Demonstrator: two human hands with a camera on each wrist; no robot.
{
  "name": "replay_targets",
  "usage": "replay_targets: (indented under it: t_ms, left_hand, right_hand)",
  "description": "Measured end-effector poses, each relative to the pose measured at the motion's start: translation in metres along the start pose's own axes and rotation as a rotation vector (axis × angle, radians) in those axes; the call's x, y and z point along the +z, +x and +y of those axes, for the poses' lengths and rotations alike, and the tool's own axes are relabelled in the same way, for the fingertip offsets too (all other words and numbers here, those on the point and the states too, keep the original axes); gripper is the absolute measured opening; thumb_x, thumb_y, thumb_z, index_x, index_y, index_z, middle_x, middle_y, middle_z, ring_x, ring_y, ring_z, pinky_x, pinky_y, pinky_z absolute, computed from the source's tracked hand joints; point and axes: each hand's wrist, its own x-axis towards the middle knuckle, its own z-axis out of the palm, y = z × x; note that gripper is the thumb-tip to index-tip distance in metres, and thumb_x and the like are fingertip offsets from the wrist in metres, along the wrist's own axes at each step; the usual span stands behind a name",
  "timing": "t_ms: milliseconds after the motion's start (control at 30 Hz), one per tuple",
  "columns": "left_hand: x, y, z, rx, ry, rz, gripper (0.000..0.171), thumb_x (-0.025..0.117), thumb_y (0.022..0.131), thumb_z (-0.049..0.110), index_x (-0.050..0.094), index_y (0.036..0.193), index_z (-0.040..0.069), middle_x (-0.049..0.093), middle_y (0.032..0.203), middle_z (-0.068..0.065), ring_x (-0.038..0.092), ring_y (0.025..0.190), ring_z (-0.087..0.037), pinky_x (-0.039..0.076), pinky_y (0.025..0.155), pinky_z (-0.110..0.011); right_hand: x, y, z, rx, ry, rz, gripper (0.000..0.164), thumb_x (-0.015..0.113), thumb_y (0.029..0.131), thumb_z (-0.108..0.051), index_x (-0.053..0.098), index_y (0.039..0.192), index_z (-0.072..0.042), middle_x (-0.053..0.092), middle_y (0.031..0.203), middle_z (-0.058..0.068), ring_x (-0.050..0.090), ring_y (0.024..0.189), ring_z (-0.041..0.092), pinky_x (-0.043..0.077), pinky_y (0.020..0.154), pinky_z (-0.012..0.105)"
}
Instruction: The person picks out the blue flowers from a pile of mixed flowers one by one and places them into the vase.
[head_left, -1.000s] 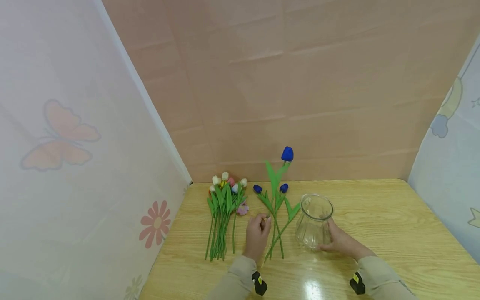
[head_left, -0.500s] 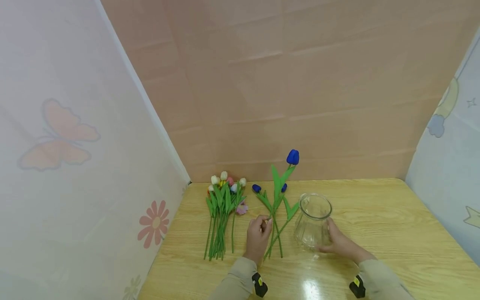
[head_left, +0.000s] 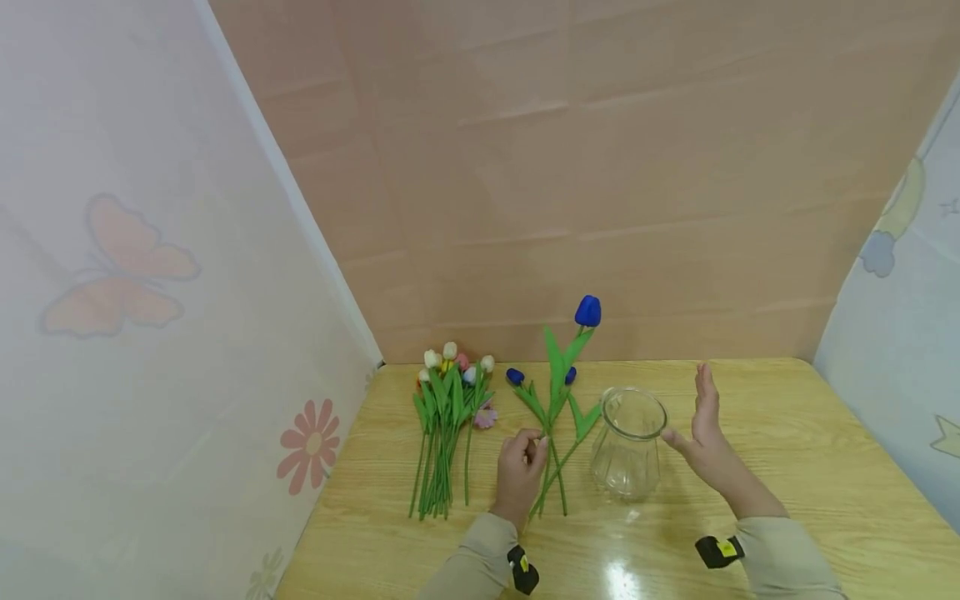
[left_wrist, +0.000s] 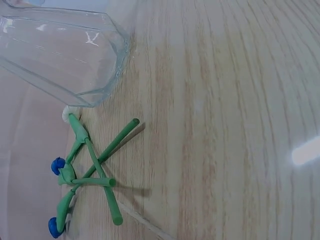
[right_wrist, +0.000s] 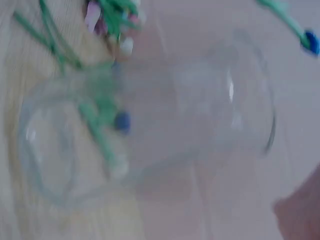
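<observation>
My left hand (head_left: 521, 475) pinches the stem of a blue tulip (head_left: 588, 312), its bloom raised above two more blue tulips (head_left: 515, 377) that lie on the table. A stem with broad leaves (head_left: 585, 427) crosses theirs, and its head shows whitish in the left wrist view. To the right, a clear glass vase (head_left: 626, 462) stands upright with nothing inside. Beside its rim my right hand (head_left: 711, 446) is raised, fingers straight and thumb apart, holding nothing. Only a blurred bit of that hand appears in the right wrist view, past the vase (right_wrist: 175, 110).
On the left lies a bunch of tulips (head_left: 446, 425) in white, pink, yellow and other colours, with a pink-purple flower (head_left: 486, 417) at its side. The wooden table (head_left: 787, 467) meets a tan backdrop (head_left: 600, 208) behind and patterned side panels.
My right hand has let go of the vase and lifted away, its fingers now pointing up. The raised blue tulip has shifted slightly right in my left hand.
</observation>
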Motion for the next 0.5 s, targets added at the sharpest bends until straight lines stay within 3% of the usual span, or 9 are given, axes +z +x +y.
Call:
replay_targets:
  t_ms: [67, 167, 200, 267, 333, 500]
  left_hand:
    - [0.002, -0.001, 0.0, -0.014, -0.002, -0.008, 0.007, 0.06, 0.097, 0.015, 0.062, 0.091, 0.012, 0.041, 0.057, 0.004, 0.031, 0.058, 0.0, 0.034, 0.061, -0.015]
    - [0.004, -0.003, -0.003, -0.03, -0.002, -0.019, 0.007, 0.059, 0.097, 0.015, 0.062, 0.092, 0.012, 0.042, 0.058, 0.005, 0.031, 0.059, 0.0, 0.034, 0.061, -0.015]
    - [0.004, -0.003, -0.003, -0.034, -0.007, -0.02, 0.008, 0.059, 0.097, 0.016, 0.063, 0.092, 0.012, 0.042, 0.059, 0.004, 0.031, 0.059, 0.0, 0.034, 0.061, -0.015]
    - [0.004, -0.005, -0.004, -0.026, -0.003, -0.017, 0.008, 0.059, 0.097, 0.016, 0.063, 0.092, 0.011, 0.043, 0.059, 0.005, 0.032, 0.059, 0.0, 0.034, 0.06, -0.014]
    - [0.005, -0.005, -0.005, -0.001, 0.008, -0.008, 0.008, 0.059, 0.097, 0.015, 0.063, 0.092, 0.01, 0.043, 0.059, 0.005, 0.034, 0.059, -0.001, 0.034, 0.06, -0.014]
    - [0.008, -0.005, -0.004, 0.076, 0.017, 0.016, 0.004, 0.062, 0.095, 0.011, 0.06, 0.091, 0.01, 0.042, 0.059, 0.005, 0.034, 0.058, -0.001, 0.035, 0.06, -0.014]
  right_hand:
    - [0.011, 0.006, -0.017, -0.064, -0.038, 0.097, 0.1, 0.062, 0.094, -0.011, -0.019, 0.153, -0.022, -0.022, 0.158, 0.009, -0.019, 0.145, 0.035, -0.01, 0.116, 0.049]
    - [0.041, 0.012, -0.047, -0.201, -0.11, 0.226, 0.099, 0.064, 0.084, 0.007, -0.003, 0.155, -0.008, -0.005, 0.159, 0.016, -0.002, 0.148, 0.034, 0.005, 0.12, 0.027]
    - [0.052, 0.014, -0.053, -0.25, -0.123, 0.248, 0.098, 0.065, 0.081, 0.01, 0.002, 0.155, -0.004, 0.001, 0.159, 0.018, 0.004, 0.148, 0.031, 0.009, 0.117, 0.019]
    - [0.075, 0.014, -0.065, -0.303, -0.129, 0.249, 0.095, 0.065, 0.079, 0.014, 0.008, 0.153, 0.002, 0.01, 0.156, 0.023, 0.013, 0.146, 0.031, 0.015, 0.115, 0.016]
    - [0.094, 0.014, -0.074, -0.268, -0.102, 0.218, 0.092, 0.065, 0.081, 0.014, 0.01, 0.153, 0.002, 0.015, 0.156, 0.024, 0.017, 0.144, 0.034, 0.018, 0.114, 0.014]
    - [0.115, 0.017, -0.077, -0.034, 0.041, 0.105, 0.087, 0.062, 0.094, -0.009, 0.0, 0.156, -0.01, 0.012, 0.159, 0.018, 0.019, 0.145, 0.037, 0.023, 0.107, 0.008]
